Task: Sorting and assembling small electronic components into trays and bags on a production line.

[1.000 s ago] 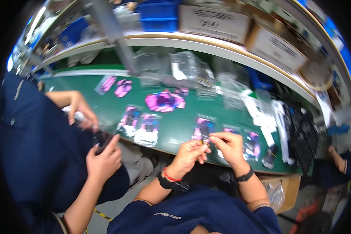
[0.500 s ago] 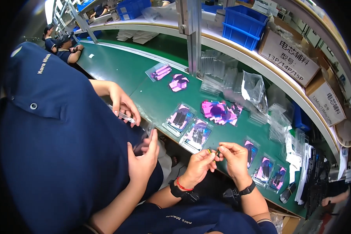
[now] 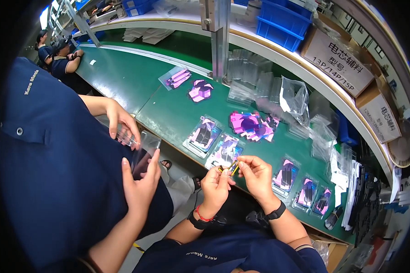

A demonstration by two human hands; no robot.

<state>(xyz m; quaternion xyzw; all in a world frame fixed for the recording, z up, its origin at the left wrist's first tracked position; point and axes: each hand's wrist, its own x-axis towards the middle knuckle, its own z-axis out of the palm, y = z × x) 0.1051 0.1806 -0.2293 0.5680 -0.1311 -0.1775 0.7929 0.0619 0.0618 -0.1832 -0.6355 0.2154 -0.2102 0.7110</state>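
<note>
A small black-and-yellow strip (image 3: 234, 168) is pinched between my two hands, just off the table's front edge. My left hand (image 3: 215, 187) holds one end, fingers closed. The fingertips of my right hand (image 3: 258, 176) grip the other end; the strip is too small to make out its exact kind. Close beyond my hands lie two clear plastic packs with pink-and-purple cards and black pieces, the nearer pack (image 3: 224, 152) beside the farther pack (image 3: 202, 135). To the right of my right hand is another such pack (image 3: 285, 175), with more packs past it.
Loose pink-purple cards (image 3: 253, 126) lie mid-table. Stacked clear trays (image 3: 250, 75) and a plastic bag (image 3: 296, 100) stand behind. Blue bins (image 3: 283, 25) and a cardboard box (image 3: 335, 57) sit on the shelf. At left, a co-worker's hands (image 3: 141, 182) hold a clear case and a dark panel.
My hands, still on the strip, have shifted slightly left and up in the picture, and more yellow shows. The co-worker's dark panel is now tilted into clearer sight. The whole view has shifted a little.
</note>
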